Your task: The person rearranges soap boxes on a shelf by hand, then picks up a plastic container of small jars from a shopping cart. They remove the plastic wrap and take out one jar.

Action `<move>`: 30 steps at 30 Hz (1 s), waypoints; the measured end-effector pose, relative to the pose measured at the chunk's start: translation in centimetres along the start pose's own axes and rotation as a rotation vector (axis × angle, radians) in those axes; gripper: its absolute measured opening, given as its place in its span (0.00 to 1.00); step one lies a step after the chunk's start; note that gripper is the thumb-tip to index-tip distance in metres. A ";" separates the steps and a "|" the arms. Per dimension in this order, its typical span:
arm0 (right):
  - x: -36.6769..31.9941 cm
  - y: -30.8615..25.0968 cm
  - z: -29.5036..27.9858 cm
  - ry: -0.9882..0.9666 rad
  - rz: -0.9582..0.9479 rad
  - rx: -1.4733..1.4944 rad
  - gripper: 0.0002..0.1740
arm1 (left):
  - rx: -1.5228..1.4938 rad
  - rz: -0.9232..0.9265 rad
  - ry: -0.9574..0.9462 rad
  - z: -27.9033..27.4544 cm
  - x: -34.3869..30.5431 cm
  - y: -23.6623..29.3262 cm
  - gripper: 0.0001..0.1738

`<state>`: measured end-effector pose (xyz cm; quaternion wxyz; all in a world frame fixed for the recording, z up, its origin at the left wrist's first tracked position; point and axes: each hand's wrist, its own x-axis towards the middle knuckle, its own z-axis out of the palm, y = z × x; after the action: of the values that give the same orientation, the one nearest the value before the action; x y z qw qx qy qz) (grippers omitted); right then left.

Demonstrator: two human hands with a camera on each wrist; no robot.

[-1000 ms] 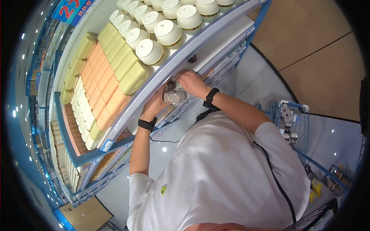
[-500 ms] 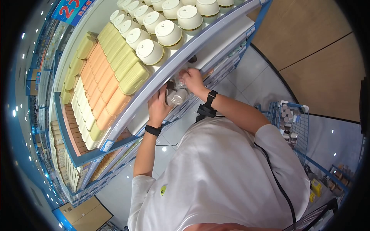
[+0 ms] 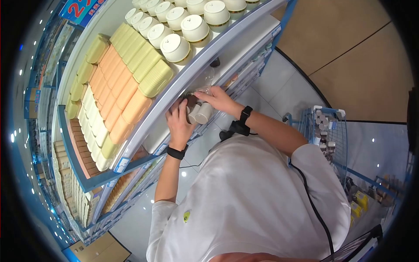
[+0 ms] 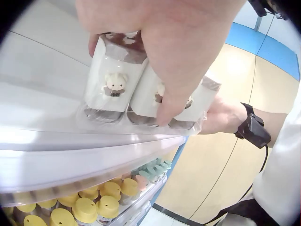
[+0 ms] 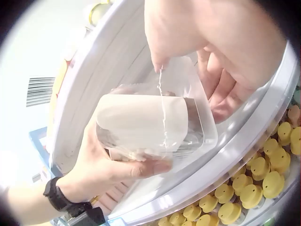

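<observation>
A row of white cups [image 4: 115, 77], each with a small raised bear figure and brownish ends, sits together in a clear plastic bag [image 5: 207, 129]. My left hand [image 3: 179, 124] grips the bagged cups, its thumb across their front in the left wrist view. Close beside it, my right hand [image 3: 220, 101] pinches the bag near a pale seam running over the cups. In the right wrist view, that thumb is at the seam's upper end and the other fingers curl behind the film. Both hands are just over a white shelf [image 4: 42, 89].
White lidded jars [image 3: 174, 48] and green and orange containers [image 3: 150, 78] fill the upper shelf. Its raised lip [image 3: 152, 102] runs close to my hands. Yellow-topped items [image 4: 84, 209] stand on a lower shelf. A blue wire cart [image 3: 345, 148] holds goods at the right.
My left hand has shifted right, its fingers now over the bagged cups. The right hand has come down and inward to the bag beside it. The head view has turned slightly.
</observation>
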<state>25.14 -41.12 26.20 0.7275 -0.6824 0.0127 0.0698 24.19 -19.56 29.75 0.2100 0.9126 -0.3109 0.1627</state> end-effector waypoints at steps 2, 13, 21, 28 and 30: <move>-1.5 -0.7 1.4 0.003 -0.068 0.327 0.20 | 0.020 0.033 0.034 -0.1 -0.8 0.7 0.53; -10.3 0.8 -0.1 0.176 -0.006 0.158 0.23 | -0.473 0.022 0.098 -1.5 -5.2 5.1 0.74; -17.6 -0.4 -5.3 -0.024 0.011 0.033 0.20 | -1.351 -0.497 -0.221 -1.2 -8.2 9.6 0.76; -24.0 1.5 -7.6 -0.014 0.148 0.323 0.16 | -1.420 -0.718 -0.261 0.5 -12.9 17.0 0.58; -24.8 2.2 -7.8 0.000 0.180 0.352 0.15 | -1.398 -0.815 -0.176 0.4 -14.4 18.7 0.56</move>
<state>0.97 -50.80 26.28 0.8265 -0.5408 0.0857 0.1310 1.50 -26.05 28.51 0.7488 0.6215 0.0006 -0.2303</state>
